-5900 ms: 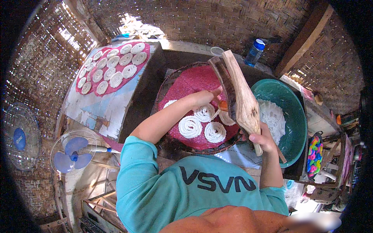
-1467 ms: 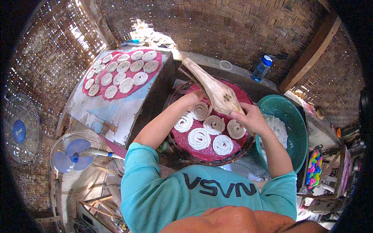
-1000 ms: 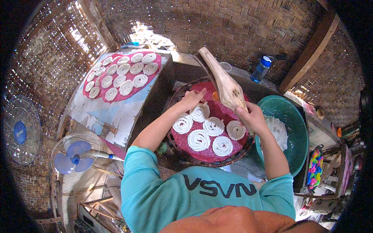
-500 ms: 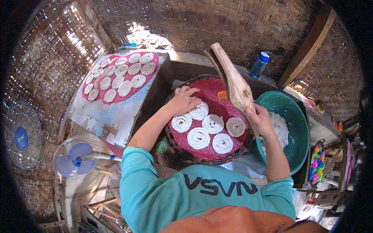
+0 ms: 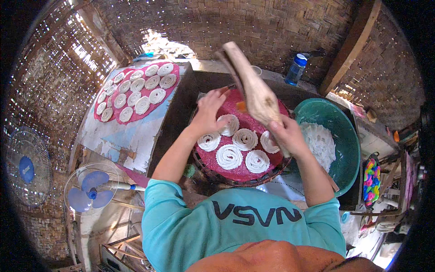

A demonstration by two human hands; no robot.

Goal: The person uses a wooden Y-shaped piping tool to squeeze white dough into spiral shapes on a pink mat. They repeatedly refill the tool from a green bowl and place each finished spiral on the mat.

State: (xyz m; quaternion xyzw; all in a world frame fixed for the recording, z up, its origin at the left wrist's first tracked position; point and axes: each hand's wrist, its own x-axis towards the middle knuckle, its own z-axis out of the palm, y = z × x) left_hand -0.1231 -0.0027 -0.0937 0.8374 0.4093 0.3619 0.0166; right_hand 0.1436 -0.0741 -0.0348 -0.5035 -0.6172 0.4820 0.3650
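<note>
My right hand [image 5: 286,135] grips the lower end of a long wooden press [image 5: 259,93], made of two pieces that part toward the top. An orange part [image 5: 241,107] shows at its side. The press slants over a round tray [image 5: 214,174] with a red mat [image 5: 206,158]. Several white coils of piped dough [image 5: 229,156] lie on the mat, one partly behind my right hand. My left hand [image 5: 209,111] is at the tray's far left rim, thumb apart from the fingers and close to a coil. It holds nothing that I can see.
At the right stands a green basin [image 5: 346,149] with white dough [image 5: 319,147]. A board [image 5: 136,136] at the left bears more coils on red sheets. A blue bottle [image 5: 296,70] stands on the back ledge. Two fans, one of them [image 5: 92,188] nearer me, are at the left.
My right hand and the wooden press have moved left over the tray. My left hand has shifted from above the coils to the far left rim. The whole view has shifted slightly.
</note>
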